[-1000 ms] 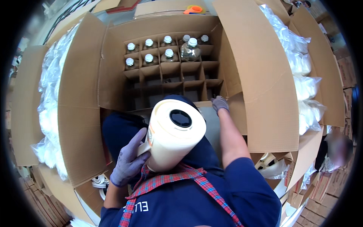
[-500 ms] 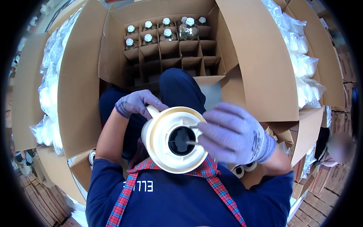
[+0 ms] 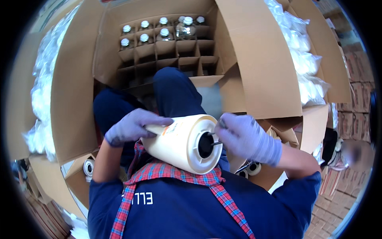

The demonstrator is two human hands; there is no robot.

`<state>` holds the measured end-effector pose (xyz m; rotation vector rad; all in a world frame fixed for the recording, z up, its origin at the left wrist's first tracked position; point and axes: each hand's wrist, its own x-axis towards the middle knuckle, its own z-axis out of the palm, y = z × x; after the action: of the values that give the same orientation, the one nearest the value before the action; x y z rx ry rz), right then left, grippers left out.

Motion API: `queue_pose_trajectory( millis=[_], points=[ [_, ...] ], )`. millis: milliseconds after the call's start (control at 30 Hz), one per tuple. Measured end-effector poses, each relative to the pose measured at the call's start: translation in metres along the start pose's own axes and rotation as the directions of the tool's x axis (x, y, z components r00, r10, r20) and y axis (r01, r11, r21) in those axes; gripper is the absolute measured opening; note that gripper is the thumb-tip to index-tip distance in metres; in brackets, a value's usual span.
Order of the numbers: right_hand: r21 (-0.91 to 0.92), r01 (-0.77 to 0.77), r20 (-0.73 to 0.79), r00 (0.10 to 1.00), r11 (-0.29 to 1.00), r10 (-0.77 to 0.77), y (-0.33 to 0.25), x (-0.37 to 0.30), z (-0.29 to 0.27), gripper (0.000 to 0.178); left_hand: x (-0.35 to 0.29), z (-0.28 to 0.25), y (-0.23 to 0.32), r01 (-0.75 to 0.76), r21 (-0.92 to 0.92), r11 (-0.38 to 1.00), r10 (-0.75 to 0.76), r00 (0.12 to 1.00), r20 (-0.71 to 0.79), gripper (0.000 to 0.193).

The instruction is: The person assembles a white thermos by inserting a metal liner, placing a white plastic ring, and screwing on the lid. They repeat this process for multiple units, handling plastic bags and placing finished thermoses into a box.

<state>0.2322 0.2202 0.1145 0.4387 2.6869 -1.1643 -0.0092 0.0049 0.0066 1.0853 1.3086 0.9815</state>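
Note:
A cream vacuum jug lies on its side in front of my chest, its base turned toward the right. My gloved left hand is closed round the jug's handle. In my gloved right hand is a dark metal tool with two prongs. The prong tips reach the round black piece in the middle of the jug's base. Most of the tool's grip is hidden by my fingers.
Before my knees stands a divided carton with several capped glass bottles in its far compartments. Cartons of plastic-wrapped white pieces flank me. Round white parts with dark centres lie at lower right.
The jug has tipped from its base facing up to its base facing right, showing its side and an orange label. My right hand has turned with it, keeping the tool at the base.

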Motion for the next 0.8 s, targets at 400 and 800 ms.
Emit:
queue_pose_trajectory(
  millis=[400, 800],
  points=[
    [-0.445, 0.814, 0.174, 0.488, 0.373, -0.855, 0.004, 0.003, -0.013, 0.022, 0.042, -0.037, -0.024, 0.011, -0.272, 0.962, 0.046, 0.978, 0.205, 0.058],
    [-0.414, 0.631, 0.197, 0.766, 0.657, -0.612, 0.006, 0.015, -0.012, 0.017, 0.029, -0.023, -0.021, 0.05, -0.153, 0.987, -0.038, 0.996, 0.081, 0.06]
  ],
)
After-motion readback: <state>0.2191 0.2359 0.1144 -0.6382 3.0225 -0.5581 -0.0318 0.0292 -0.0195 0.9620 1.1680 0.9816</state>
